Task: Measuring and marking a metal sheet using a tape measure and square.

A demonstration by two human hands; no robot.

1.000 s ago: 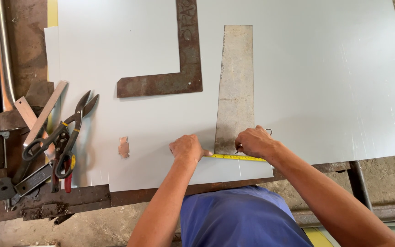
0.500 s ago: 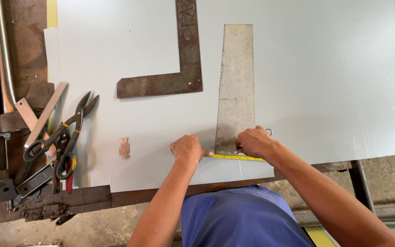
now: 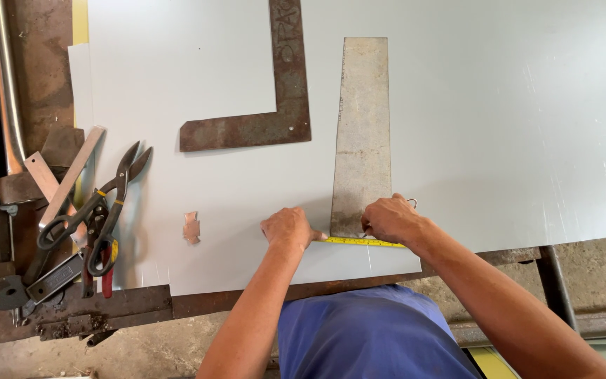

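Nothing has shifted since before: my left hand (image 3: pixel 289 228) and right hand (image 3: pixel 391 219) still pinch the tape (image 3: pixel 359 241) flat below the template (image 3: pixel 362 133); measuring holds steady, lower centre.

packages: none | labels: none | signs: none | screens: none | nearest marked surfaces: yellow tape measure blade (image 3: pixel 362 241) with printed graduations, a thin strip stretched between both hands' fingertips; rusty steel square (image 3: pixel 285 84) with raised lettering on its upright arm, well above the grip
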